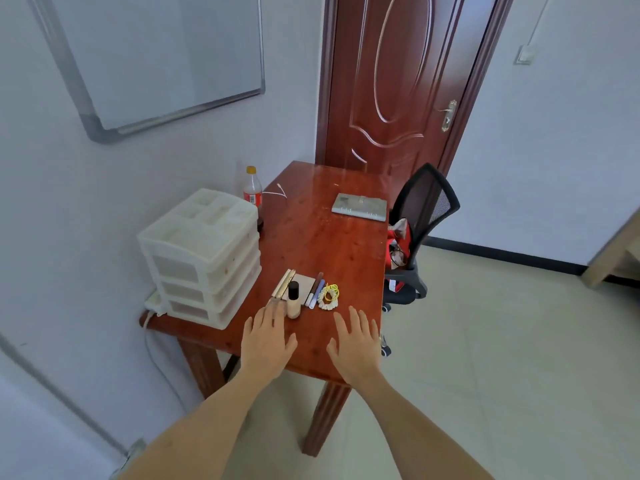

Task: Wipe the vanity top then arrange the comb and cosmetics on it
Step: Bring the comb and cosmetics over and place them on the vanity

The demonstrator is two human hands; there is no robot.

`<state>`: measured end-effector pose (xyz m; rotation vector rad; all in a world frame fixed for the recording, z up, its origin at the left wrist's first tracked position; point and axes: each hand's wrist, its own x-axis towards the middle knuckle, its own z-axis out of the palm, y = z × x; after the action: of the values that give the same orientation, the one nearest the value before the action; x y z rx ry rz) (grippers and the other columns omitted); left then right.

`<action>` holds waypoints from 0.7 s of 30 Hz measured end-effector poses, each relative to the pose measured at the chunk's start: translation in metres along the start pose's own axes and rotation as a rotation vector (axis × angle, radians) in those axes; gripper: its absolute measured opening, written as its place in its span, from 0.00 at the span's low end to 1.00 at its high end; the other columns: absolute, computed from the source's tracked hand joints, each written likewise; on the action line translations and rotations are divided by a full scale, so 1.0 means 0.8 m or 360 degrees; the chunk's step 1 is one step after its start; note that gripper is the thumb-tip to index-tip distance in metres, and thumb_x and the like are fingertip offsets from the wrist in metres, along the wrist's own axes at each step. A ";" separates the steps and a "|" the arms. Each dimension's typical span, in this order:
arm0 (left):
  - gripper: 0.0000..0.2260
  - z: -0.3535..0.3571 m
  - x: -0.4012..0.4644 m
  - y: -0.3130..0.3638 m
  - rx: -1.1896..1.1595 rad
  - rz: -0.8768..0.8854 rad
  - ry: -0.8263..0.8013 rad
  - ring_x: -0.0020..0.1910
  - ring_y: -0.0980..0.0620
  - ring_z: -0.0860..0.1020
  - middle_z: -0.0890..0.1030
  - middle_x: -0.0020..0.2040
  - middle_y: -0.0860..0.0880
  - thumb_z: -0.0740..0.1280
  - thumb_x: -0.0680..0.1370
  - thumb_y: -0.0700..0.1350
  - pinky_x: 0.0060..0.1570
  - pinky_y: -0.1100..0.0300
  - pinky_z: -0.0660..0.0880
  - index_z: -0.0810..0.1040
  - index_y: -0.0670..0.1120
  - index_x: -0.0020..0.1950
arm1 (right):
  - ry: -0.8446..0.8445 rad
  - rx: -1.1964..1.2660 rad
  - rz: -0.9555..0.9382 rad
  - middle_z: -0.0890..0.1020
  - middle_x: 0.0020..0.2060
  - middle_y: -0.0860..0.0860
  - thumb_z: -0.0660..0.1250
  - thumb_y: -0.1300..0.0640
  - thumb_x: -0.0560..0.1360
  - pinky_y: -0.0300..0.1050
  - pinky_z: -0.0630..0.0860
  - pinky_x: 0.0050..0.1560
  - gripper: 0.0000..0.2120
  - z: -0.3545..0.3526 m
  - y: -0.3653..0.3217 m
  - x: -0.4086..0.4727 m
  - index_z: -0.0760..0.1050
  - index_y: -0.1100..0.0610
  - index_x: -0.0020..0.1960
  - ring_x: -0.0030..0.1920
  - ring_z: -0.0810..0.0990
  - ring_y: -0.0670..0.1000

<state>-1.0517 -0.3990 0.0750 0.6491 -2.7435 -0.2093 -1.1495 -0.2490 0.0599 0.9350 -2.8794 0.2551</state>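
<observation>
On the red-brown wooden vanity top [311,233], cosmetics lie in a row near the front. From left to right: a pale comb [283,286], a foundation bottle [293,301] with a black cap, a flat pale compact [304,287], two pen-shaped cosmetics [316,291] and a bundle of hair ties [329,297]. My left hand [268,336] hovers flat, fingers spread, just in front of the comb and bottle. My right hand [355,341] is spread flat over the front right part of the top. Neither hand holds anything.
A white plastic drawer unit [204,254] stands on the table's left side, with a drink bottle [253,194] behind it. A grey folded cloth [360,206] lies at the far right. A black mesh chair [420,230] stands against the right edge. Behind is a brown door [398,81].
</observation>
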 end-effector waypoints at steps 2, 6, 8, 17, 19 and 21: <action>0.27 0.019 0.021 -0.009 -0.0075 -0.0036 -0.0056 0.56 0.43 0.78 0.79 0.58 0.42 0.73 0.67 0.50 0.53 0.48 0.75 0.73 0.42 0.63 | -0.0053 0.0002 -0.0014 0.72 0.66 0.57 0.62 0.47 0.74 0.59 0.64 0.66 0.22 0.015 0.002 0.020 0.71 0.52 0.66 0.67 0.69 0.60; 0.25 0.050 0.061 -0.020 -0.0319 -0.0124 -0.0120 0.58 0.42 0.76 0.78 0.59 0.42 0.72 0.69 0.46 0.54 0.50 0.74 0.71 0.41 0.63 | -0.0162 0.0018 -0.0058 0.62 0.73 0.55 0.54 0.46 0.78 0.56 0.53 0.72 0.24 0.042 0.006 0.067 0.60 0.51 0.73 0.73 0.57 0.58; 0.22 0.062 0.081 -0.020 -0.0637 -0.0257 -0.0184 0.61 0.45 0.73 0.75 0.60 0.45 0.69 0.73 0.44 0.55 0.57 0.70 0.69 0.42 0.65 | -0.0224 0.0031 -0.0087 0.61 0.73 0.54 0.53 0.46 0.79 0.54 0.52 0.72 0.24 0.056 0.011 0.092 0.58 0.51 0.73 0.74 0.56 0.57; 0.14 0.120 0.147 -0.017 -0.1078 -0.0758 -0.0284 0.49 0.53 0.76 0.77 0.47 0.51 0.70 0.71 0.50 0.49 0.57 0.75 0.73 0.48 0.54 | -0.0441 0.0035 -0.0147 0.62 0.73 0.58 0.63 0.49 0.74 0.55 0.59 0.70 0.32 0.110 0.021 0.197 0.59 0.59 0.73 0.73 0.58 0.59; 0.07 0.122 0.157 -0.012 -0.1044 -0.0792 -0.0266 0.41 0.54 0.76 0.77 0.39 0.50 0.70 0.71 0.41 0.42 0.65 0.72 0.74 0.45 0.45 | -0.0510 0.0020 -0.0105 0.74 0.64 0.60 0.73 0.47 0.62 0.56 0.73 0.60 0.36 0.126 0.023 0.209 0.71 0.62 0.66 0.65 0.72 0.61; 0.07 0.126 0.161 -0.010 -0.1057 -0.0782 -0.0279 0.37 0.61 0.72 0.73 0.36 0.54 0.70 0.72 0.39 0.37 0.71 0.66 0.72 0.47 0.41 | -0.0507 0.0024 -0.0049 0.80 0.55 0.59 0.78 0.49 0.52 0.55 0.79 0.48 0.36 0.143 0.024 0.214 0.78 0.61 0.57 0.55 0.80 0.61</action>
<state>-1.1914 -0.4583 0.0128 1.1082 -2.3711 -1.2656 -1.3044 -0.3539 -0.0295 1.1133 -3.1481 0.1355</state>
